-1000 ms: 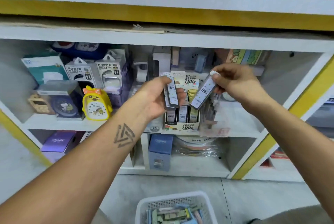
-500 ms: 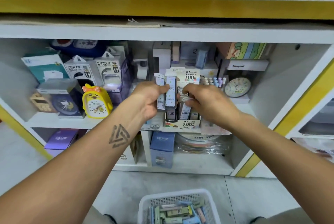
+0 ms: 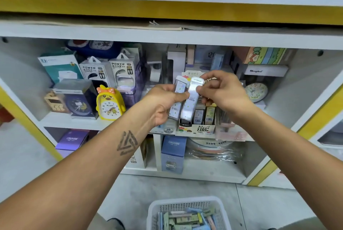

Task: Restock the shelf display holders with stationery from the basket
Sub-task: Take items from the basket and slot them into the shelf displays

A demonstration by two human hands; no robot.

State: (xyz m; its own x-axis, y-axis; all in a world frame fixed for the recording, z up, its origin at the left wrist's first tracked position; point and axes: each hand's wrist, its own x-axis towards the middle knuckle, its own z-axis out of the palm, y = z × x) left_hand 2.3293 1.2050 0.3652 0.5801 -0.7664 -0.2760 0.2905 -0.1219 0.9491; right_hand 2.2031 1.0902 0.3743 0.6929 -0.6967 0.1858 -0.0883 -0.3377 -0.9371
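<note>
My left hand (image 3: 163, 103) grips two slim pencil-lead cases side by side in front of the shelf: one (image 3: 177, 99) against my palm and a glossy white one (image 3: 191, 99) to its right. My right hand (image 3: 222, 92) pinches the upper end of the white case. Directly behind and below stands the cardboard display holder (image 3: 196, 128), printed "100", with several lead cases upright in it. A white plastic basket (image 3: 187, 204) on the floor below holds several more stationery packs.
The white shelf (image 3: 74, 123) also carries a yellow duck alarm clock (image 3: 109, 102), power-bank boxes (image 3: 96, 70), a round clock (image 3: 257, 90) on the right and boxes behind. Blue and purple boxes fill the lower compartments. A grey tiled floor lies beneath.
My right hand set its earlier case down into the holder, then came back up to pinch the white case held in my left hand. The view dipped slightly.
</note>
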